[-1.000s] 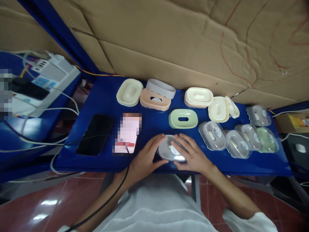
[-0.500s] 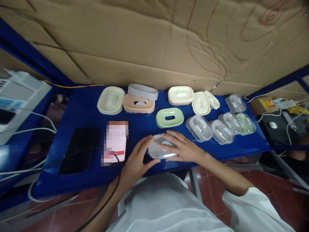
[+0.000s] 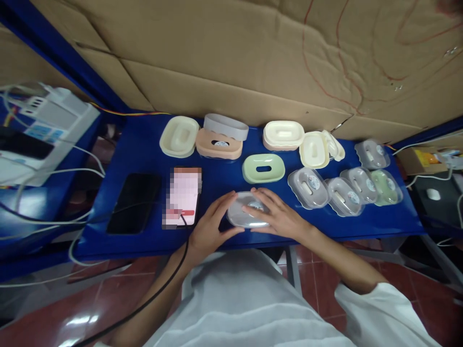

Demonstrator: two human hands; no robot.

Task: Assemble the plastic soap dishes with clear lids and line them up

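A grey oval soap box with a clear lid and a round label (image 3: pixel 238 210) lies near the table's front edge. My left hand (image 3: pixel 213 224) curves round its left end, thumb along the near side. On the right end, my right hand (image 3: pixel 277 214) grips it with fingers over the lid and label. Just beyond sits a green oval tray with a slot (image 3: pixel 253 176). Several lidded grey boxes (image 3: pixel 309 190) and a lidded green one (image 3: pixel 385 188) stand to the right.
Cream trays (image 3: pixel 179 137), a peach tray (image 3: pixel 219 150) and a grey rim (image 3: pixel 226 126) line the back of the blue table (image 3: pixel 217 176). A lit phone (image 3: pixel 184 197) and a dark phone (image 3: pixel 133 202) lie left. A black cable crosses my left forearm.
The camera view has shifted, so the table's objects appear higher and further right. Both hands stay round the grey box, with little change in their hold.
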